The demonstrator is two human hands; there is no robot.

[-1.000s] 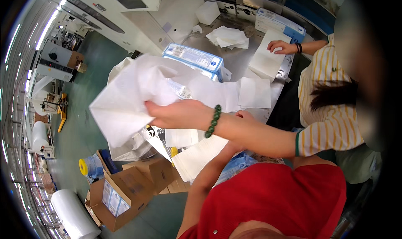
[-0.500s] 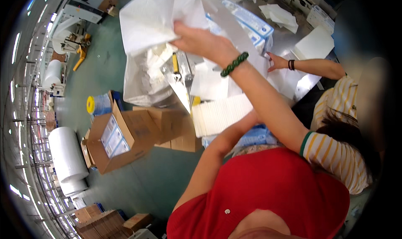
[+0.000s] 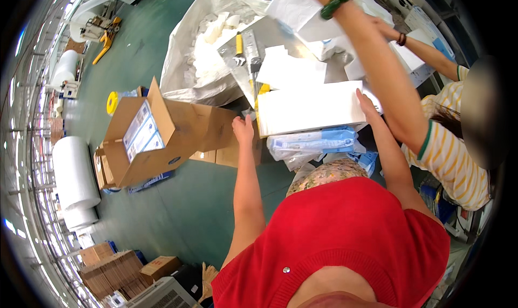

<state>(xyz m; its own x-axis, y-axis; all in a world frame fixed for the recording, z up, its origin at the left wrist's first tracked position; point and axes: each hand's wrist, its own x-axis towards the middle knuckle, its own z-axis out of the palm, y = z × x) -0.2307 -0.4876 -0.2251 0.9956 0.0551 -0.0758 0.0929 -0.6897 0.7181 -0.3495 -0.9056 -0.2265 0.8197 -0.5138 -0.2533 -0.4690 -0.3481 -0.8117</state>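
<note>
A long white stack of sheets (image 3: 312, 109) lies before me on blue-and-white plastic packs (image 3: 318, 141). My right hand (image 3: 368, 107) rests against the right end of the stack, its visible fingers stretched out. Just off the left end, my left hand (image 3: 243, 129) is raised and open, apart from the stack. Loose white sheets (image 3: 291, 69) lie beyond it, beside a yellow-and-black handled tool (image 3: 239, 44). A co-worker's arm with a green bracelet (image 3: 339, 4) reaches across from the right; its hand is cut off by the upper edge.
Left of me stands an open cardboard box (image 3: 186, 127) with a blue-and-white printed sheet inside. Behind it is a large white sack (image 3: 175, 73) of white scraps. The co-worker's other hand (image 3: 384, 28) is at the far right. White rolls (image 3: 75, 173) stand along the left.
My left hand has come off the stack to its left, and my right hand now shows at its right end. The co-worker's braceleted arm has swung away from the sack. The whole view has shifted.
</note>
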